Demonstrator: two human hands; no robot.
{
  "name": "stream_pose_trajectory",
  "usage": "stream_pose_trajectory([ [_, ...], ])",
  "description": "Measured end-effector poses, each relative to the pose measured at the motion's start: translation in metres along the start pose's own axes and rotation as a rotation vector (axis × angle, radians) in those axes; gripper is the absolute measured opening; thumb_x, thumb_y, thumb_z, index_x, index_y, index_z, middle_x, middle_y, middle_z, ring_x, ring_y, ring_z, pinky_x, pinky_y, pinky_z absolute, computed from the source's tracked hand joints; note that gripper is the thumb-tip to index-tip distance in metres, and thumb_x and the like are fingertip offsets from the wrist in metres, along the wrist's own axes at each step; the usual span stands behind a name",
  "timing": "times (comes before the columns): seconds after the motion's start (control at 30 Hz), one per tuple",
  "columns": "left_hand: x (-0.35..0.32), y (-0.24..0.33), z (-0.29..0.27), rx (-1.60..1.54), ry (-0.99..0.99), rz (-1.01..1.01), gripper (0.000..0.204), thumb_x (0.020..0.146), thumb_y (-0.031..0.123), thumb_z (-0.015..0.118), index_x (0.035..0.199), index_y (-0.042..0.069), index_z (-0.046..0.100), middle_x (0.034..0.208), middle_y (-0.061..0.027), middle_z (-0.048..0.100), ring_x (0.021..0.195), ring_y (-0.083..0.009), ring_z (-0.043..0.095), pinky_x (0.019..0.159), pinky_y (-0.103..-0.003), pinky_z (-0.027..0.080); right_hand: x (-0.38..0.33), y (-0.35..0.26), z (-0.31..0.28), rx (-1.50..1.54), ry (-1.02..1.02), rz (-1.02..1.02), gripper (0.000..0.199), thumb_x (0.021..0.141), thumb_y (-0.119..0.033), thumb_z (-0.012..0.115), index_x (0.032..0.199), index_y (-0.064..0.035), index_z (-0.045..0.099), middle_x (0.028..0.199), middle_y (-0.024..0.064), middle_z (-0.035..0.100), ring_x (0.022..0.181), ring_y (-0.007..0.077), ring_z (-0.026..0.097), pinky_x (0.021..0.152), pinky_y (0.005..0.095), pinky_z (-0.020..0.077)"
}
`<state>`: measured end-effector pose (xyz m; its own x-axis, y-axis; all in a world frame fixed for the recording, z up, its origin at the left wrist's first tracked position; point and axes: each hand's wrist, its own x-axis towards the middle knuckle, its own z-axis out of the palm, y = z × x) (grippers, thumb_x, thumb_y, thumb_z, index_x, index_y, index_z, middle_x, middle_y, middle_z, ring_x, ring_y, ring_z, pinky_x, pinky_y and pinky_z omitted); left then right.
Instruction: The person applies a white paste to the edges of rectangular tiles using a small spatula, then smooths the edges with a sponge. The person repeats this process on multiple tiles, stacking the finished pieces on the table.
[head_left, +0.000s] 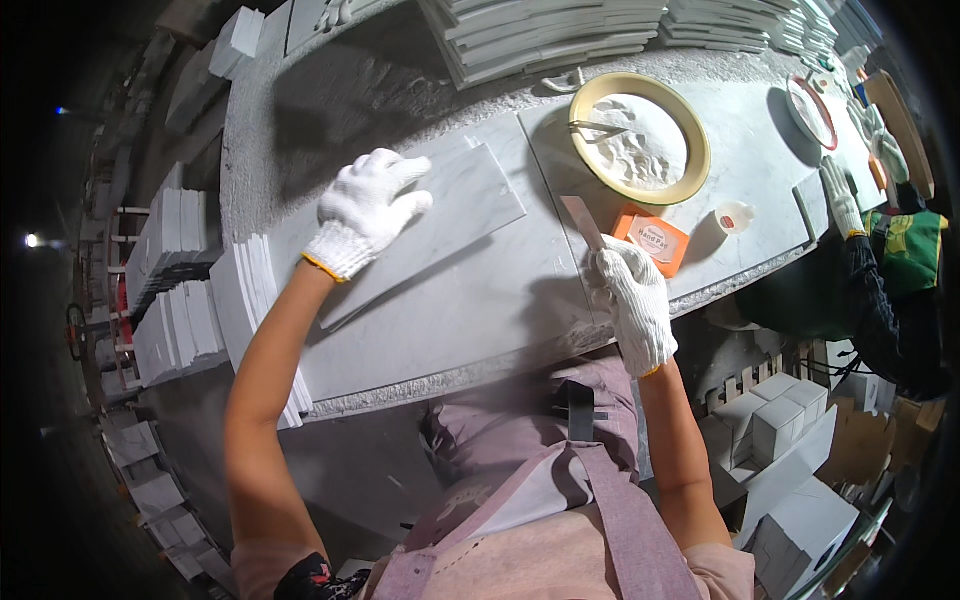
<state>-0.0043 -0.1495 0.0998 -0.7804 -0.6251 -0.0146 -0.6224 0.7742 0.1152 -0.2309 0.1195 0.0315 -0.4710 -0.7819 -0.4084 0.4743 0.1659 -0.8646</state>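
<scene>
**Gloved hands at a stone slab and a scraper**

Here, a grey marble slab (425, 225) is seen lying flat and askew on the pale stone desk (480, 320), left of the middle. The left hand (368, 208), in a white knitted glove, is laid on the slab's far left end; its fingers (405, 170) are spread flat on the surface, pressing rather than gripping. The right hand (630, 300), gloved likewise, is held at the near edge of the desk, right of the slab and apart from it. Its fingers are closed around the handle of a flat metal scraper (582, 222), whose blade is pointed away toward the far side. Just right of the blade an orange box (652, 238) is set on the desk, and beyond it a yellow-rimmed dish (640, 138) of white paste is placed. A small white cup (735, 216) is found near the box. Stacks of white tiles (545, 35) are piled along the far side. At the far right, another person's gloved hand (840, 198) is rested on the desk.
</scene>
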Motion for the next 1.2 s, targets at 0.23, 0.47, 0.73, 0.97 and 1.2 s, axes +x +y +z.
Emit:
stream_pose_trajectory([
  [0.23, -0.043, 0.06, 0.034, -0.528, 0.209, -0.042, 0.054, 0.092, 0.042, 0.08, 0.136, 0.012, 0.068, 0.123, -0.0128, 0.069, 0.113, -0.0249, 0.066, 0.099, -0.042, 0.055, 0.008, -0.01, 0.031, 0.074, -0.027, 0.144, 0.042, 0.101, -0.029, 0.074, 0.128, 0.0022, 0.065, 0.092, -0.001, 0.064, 0.078, 0.0057, 0.057, 0.065, 0.0222, 0.0489],
  [0.47, -0.05, 0.117, 0.014, -1.379, -0.222, -0.508, 0.021, 0.101, 0.021, 0.073, 0.111, 0.002, 0.072, 0.083, -0.0026, 0.071, 0.081, -0.0097, 0.066, 0.079, -0.029, 0.056, -0.019, -0.019, 0.059, -0.152, -0.223, 0.23, 0.03, 0.103, -0.014, 0.07, 0.129, 0.0006, 0.068, 0.1, 0.006, 0.075, 0.08, 0.0105, 0.069, 0.068, 0.0243, 0.0551],
  [0.73, -0.049, 0.058, 0.013, -0.513, -0.005, -0.12, 0.059, 0.095, 0.053, 0.072, 0.137, 0.012, 0.067, 0.133, -0.0148, 0.066, 0.122, -0.0255, 0.063, 0.11, -0.04, 0.047, -0.002, -0.021, 0.032, -0.256, -0.035, 0.091, 0.029, 0.104, -0.02, 0.069, 0.122, 0.0021, 0.07, 0.091, 0.0044, 0.071, 0.072, 0.01, 0.066, 0.062, 0.0244, 0.0526],
  [0.97, -0.032, 0.039, 0.045, 0.087, 0.002, -0.046, 0.105, 0.072, 0.074, 0.08, 0.158, 0.022, 0.049, 0.161, -0.0199, 0.041, 0.151, -0.0404, 0.035, 0.128, -0.055, 0.025, 0.042, -0.017, 0.041, -0.364, -0.039, -0.127, 0.037, 0.105, -0.018, 0.067, 0.14, -0.0059, 0.066, 0.102, 0.004, 0.072, 0.081, 0.0098, 0.071, 0.067, 0.0225, 0.0552],
  [1.2, -0.052, 0.034, 0.055, -0.031, 0.116, 0.052, 0.102, 0.07, 0.069, 0.084, 0.154, 0.019, 0.053, 0.156, -0.0158, 0.045, 0.149, -0.0362, 0.036, 0.129, -0.054, 0.023, 0.059, -0.013, 0.047, -0.4, -0.088, -0.14, 0.038, 0.104, -0.012, 0.068, 0.142, -0.01, 0.067, 0.098, 0.0023, 0.072, 0.075, 0.0059, 0.066, 0.065, 0.0199, 0.054],
])
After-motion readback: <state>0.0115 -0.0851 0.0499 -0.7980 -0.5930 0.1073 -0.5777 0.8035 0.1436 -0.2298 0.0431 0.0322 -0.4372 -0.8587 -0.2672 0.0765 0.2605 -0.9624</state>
